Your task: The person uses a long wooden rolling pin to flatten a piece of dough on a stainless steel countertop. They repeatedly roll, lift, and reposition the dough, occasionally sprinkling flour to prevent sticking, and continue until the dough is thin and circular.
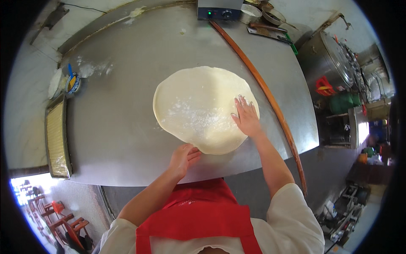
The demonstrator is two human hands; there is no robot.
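Note:
A broad, flat sheet of dough lies on the steel worktable in front of me, with loose flour scattered over its middle and lower part. My right hand rests palm down on the dough's right side, fingers spread and floury at the tips. At the near edge of the sheet is my left hand, its thumb and fingers touching the rim. Whether those fingers pinch the dough is hidden. To the right, a long wooden rolling pin lies across the table and sticks out past its front edge.
A long tray under plastic film sits at the left edge, with a patterned bowl holding a blue-handled utensil behind it. At the back stand an appliance, a cleaver and bowls. A large metal pot stands off the right side.

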